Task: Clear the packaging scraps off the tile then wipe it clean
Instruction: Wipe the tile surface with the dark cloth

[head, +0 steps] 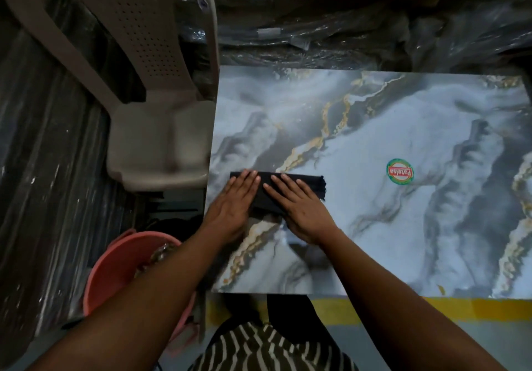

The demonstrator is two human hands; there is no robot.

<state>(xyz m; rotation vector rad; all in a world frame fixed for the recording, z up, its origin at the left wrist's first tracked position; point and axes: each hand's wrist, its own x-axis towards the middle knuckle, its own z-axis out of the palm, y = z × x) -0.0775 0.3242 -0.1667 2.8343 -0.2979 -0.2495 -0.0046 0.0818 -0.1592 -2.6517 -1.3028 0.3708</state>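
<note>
Hands lie flat, fingers spread, on a dark cloth (290, 189) — left hand (234, 200), right hand (299, 209) — pressing it to the tile (374, 128); pink bucket (115, 270) seemingly holds scraps.

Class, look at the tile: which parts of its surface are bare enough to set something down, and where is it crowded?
Bare: the tile beyond the dark cloth, and the right half around the round sticker. Crowded: the near-left corner, where left hand and right hand press the cloth flat.
</note>
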